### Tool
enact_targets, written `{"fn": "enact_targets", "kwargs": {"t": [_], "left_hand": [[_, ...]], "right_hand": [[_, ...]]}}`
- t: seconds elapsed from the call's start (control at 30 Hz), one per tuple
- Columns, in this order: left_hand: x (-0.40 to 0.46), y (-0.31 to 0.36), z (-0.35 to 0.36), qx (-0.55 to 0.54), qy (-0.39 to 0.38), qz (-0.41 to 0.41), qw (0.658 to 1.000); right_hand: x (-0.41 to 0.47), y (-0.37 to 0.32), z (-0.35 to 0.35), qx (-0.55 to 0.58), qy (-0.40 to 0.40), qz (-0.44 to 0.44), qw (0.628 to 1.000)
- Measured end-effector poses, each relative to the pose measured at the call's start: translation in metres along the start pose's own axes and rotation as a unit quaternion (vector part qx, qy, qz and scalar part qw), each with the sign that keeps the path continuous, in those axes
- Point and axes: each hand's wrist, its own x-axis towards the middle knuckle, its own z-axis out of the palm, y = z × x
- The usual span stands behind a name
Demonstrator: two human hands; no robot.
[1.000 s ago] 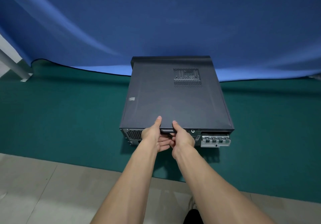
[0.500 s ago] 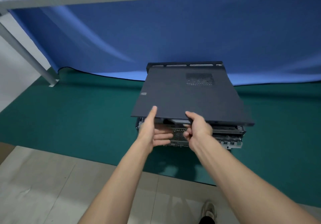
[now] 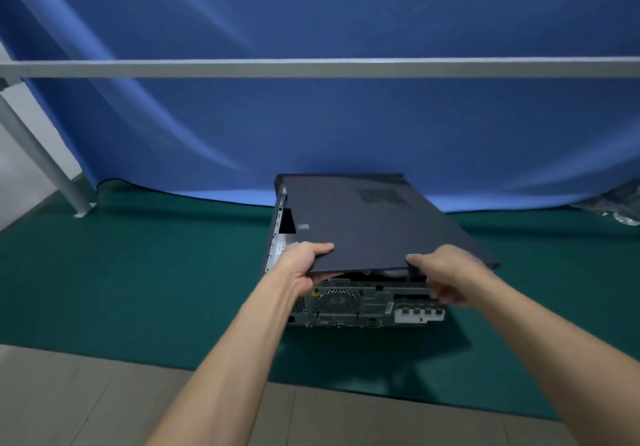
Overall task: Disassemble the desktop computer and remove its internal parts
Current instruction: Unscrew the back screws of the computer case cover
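While the cover panel (image 3: 374,224) tilts over the computer case (image 3: 349,303) | left hand (image 3: 304,265) and right hand (image 3: 446,276) pinch its near edge (2 grips) | long axis runs away from them.

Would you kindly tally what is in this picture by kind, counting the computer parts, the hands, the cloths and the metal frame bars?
Computer parts: 2, the cover panel and the computer case
Hands: 2, left hand and right hand, both gripping the panel
Cloths: 2, blue backdrop and green mat
Frame bars: 2, horizontal bar and slanted leg
Total: 8
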Motion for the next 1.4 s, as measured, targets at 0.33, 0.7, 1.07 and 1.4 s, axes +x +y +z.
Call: {"fn": "enact_targets", "kwargs": {"t": [0.33, 0.7, 1.07, 1.4], "left_hand": [[-0.029, 0.029, 0.069, 0.238, -0.035, 0.163, 0.957], [0.044, -0.001, 0.195, 0.383, -0.107, 0.150, 0.905], [0.094, -0.033, 0.236, 0.390, -0.108, 0.064, 0.912], [0.121, -0.034, 0.223, 0.322, -0.058, 0.001, 0.945]], "right_hand": [[0.023, -0.012, -0.045, -0.123, 0.239, -0.364, 0.892], [0.147, 0.026, -0.099, -0.123, 0.209, -0.439, 0.865], [0.248, 0.027, -0.115, -0.016, 0.100, -0.406, 0.908], [0.254, 0.046, -0.084, -0.111, -0.022, -0.480, 0.870]]}}
